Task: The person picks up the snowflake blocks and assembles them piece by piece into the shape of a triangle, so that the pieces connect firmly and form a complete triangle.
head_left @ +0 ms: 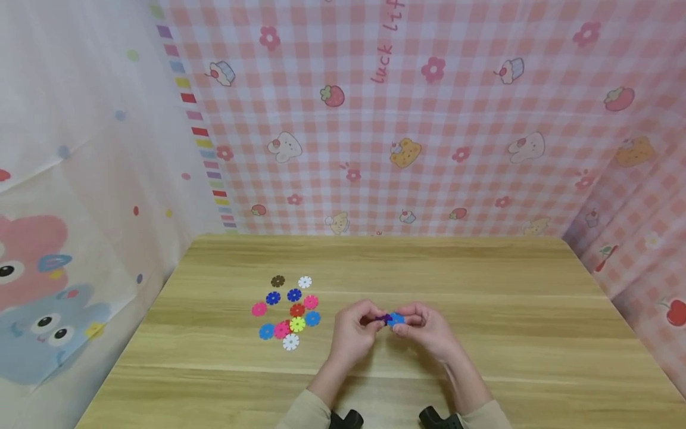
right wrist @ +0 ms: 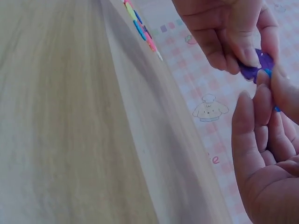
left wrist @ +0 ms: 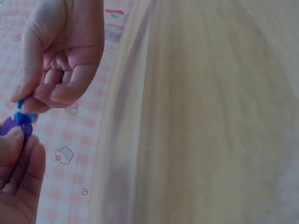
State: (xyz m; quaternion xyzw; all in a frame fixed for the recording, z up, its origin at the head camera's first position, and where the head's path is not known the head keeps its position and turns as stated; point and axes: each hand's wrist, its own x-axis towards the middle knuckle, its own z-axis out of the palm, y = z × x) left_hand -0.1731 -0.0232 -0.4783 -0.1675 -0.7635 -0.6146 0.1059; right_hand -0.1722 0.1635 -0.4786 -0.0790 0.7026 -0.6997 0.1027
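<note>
Above the middle of the table, my left hand pinches a purple notched plastic disc between thumb and fingers. My right hand pinches a light blue notched disc in the same way. The two discs meet edge to edge between the hands, the blue one at an angle to the purple in the left wrist view. Fingertips cover much of both, so how deep their slots interlock cannot be seen.
Left of the hands, several loose notched discs lie on the wooden table, among them a brown disc, a yellow disc and a white disc. A checked pink cloth hangs behind the table.
</note>
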